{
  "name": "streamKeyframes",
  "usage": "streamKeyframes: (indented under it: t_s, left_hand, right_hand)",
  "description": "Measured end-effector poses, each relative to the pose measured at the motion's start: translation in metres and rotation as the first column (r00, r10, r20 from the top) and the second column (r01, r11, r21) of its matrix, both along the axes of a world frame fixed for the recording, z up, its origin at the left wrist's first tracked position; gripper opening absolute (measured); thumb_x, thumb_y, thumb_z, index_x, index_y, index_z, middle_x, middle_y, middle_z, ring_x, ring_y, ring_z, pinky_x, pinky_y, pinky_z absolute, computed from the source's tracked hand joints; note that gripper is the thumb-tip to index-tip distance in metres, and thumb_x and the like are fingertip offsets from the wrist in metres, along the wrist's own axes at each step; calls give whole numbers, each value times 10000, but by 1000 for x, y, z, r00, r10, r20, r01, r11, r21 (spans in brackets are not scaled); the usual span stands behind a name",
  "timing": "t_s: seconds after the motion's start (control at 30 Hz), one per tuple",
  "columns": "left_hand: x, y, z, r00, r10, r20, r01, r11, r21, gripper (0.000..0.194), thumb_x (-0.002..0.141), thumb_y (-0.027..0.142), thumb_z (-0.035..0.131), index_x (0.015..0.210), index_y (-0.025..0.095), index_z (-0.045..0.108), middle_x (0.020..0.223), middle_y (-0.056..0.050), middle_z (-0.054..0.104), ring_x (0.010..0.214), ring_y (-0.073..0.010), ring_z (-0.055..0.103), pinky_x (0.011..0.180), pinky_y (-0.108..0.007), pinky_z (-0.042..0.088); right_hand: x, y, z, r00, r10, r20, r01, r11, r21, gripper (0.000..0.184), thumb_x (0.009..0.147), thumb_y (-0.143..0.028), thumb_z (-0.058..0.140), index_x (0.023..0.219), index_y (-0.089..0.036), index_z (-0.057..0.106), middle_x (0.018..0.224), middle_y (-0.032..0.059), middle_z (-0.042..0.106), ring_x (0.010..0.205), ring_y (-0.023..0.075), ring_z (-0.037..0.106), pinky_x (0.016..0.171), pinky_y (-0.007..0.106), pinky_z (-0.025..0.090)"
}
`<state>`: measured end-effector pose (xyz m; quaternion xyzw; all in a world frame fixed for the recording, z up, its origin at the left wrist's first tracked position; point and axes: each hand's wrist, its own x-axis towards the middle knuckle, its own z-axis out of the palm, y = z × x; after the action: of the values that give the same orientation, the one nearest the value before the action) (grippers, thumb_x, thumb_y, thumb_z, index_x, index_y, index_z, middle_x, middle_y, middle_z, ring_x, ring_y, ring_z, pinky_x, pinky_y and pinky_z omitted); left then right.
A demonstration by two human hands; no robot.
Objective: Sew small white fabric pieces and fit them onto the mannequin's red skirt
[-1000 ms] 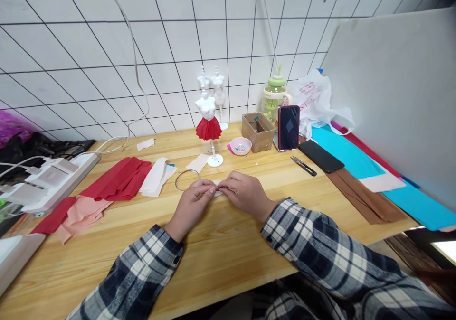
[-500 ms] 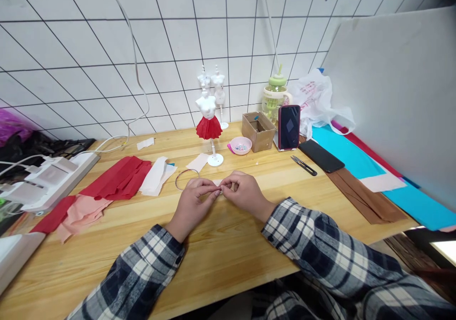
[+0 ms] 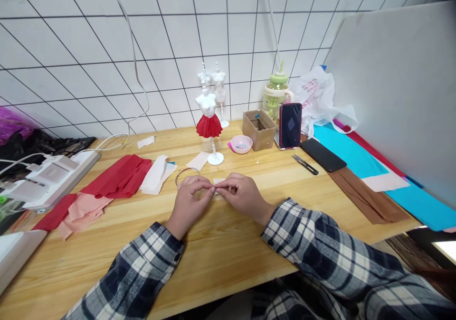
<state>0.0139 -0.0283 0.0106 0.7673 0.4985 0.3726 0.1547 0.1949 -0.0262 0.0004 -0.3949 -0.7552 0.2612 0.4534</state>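
Note:
My left hand [image 3: 190, 201] and my right hand [image 3: 240, 194] meet fingertip to fingertip over the wooden desk [image 3: 228, 244]. Both pinch a small white paper piece [image 3: 218, 182] between them. A thin metal ring [image 3: 185, 174] lies on the desk just behind my left hand. A white mini mannequin with a red pleated skirt [image 3: 209, 124] stands on its stand behind the hands. A second white paper piece [image 3: 198, 161] lies beside its base.
Red, white and pink folded papers [image 3: 117, 177] lie at left, beside a power strip [image 3: 50, 173]. A pink bead bowl [image 3: 241, 144], cardboard box [image 3: 259, 130], upright phone [image 3: 290, 126], thread snips [image 3: 303, 164], flat phone [image 3: 321, 155] and coloured sheets [image 3: 359, 161] sit at right.
My fingers have shifted slightly on the small white paper, both hands staying in the same place. The view has tilted a little.

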Motion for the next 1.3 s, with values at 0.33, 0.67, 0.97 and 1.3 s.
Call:
streamKeyframes:
  t_s: [0.33, 0.67, 0.97, 1.3]
  left_hand:
    - [0, 3, -3, 998, -11, 61, 9, 999, 41, 109, 772, 222, 588, 720, 197, 681, 812, -31, 708, 828, -192, 643, 824, -340, 497]
    - [1, 4, -5, 1000, -16, 26, 15, 999, 32, 153, 787, 281, 617, 686, 199, 696, 760, -25, 709, 752, -183, 643, 766, -341, 489]
    - [3, 1, -4, 999, -11, -50, 13, 998, 59, 116, 762, 243, 628, 659, 203, 665, 771, -29, 704, 779, -206, 624, 777, -377, 451]
    - [3, 2, -5, 998, -58, 16, 57, 996, 69, 88, 781, 215, 631, 713, 203, 685, 785, -29, 702, 782, -191, 635, 770, -350, 477]
  right_hand:
    - [0, -4, -2, 994, -43, 105, 33, 995, 92, 187, 897, -286, 608, 977, -220, 764, 787, 21, 674, 683, 117, 583, 641, 238, 432]
    - [4, -3, 0, 976, -86, 199, 71, 994, 86, 179, 890, -308, 607, 959, -241, 759, 810, 6, 686, 691, 120, 588, 643, 249, 421]
    - [0, -1, 1, 991, -75, 111, 75, 997, 7, 77, 807, -204, 656, 826, -190, 729, 758, 5, 678, 658, 116, 577, 626, 233, 427]
    - [-3, 3, -1, 993, -100, -61, 86, 977, -194, 44, 751, -198, 642, 760, -186, 684, 723, 1, 672, 651, 125, 595, 606, 237, 458]
